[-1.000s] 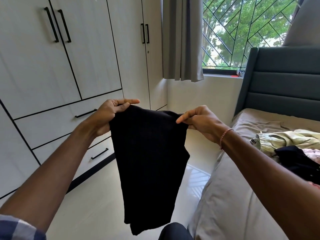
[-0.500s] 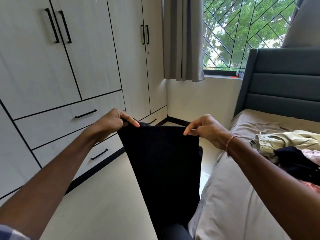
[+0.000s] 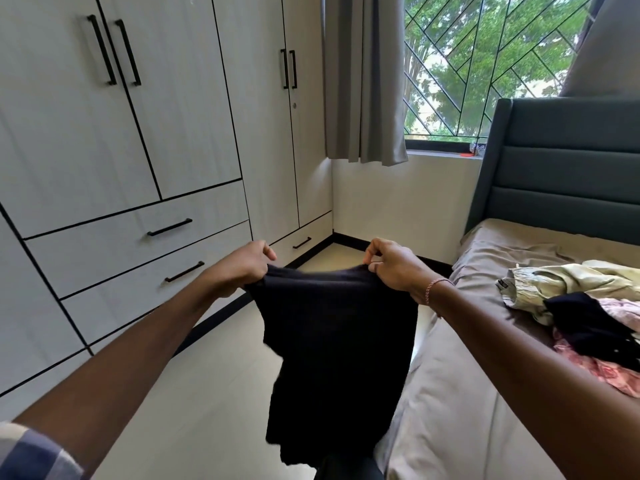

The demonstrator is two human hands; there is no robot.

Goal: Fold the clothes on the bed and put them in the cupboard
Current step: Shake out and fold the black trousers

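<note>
Pale floor [image 3: 207, 393] between white cupboard [image 3: 173, 133] and beige-sheeted bed [image 3: 450, 410]; curtained window [image 3: 485, 64].

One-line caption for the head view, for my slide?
Left hand and right hand hold a black garment up beside the bed.

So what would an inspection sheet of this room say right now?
Surface: bed, beige sheet, rumpled.
Job's things: black garment held up beside the bed; unfolded clothes pile on the bed; cupboard, doors and drawers shut.
Clutter: small items by the window, too small to tell.
Hands: left hand and right hand each grip the black garment's top edge.
Cables: nothing seen.
Surroundings: grey curtain, grey headboard, pale floor.
</note>
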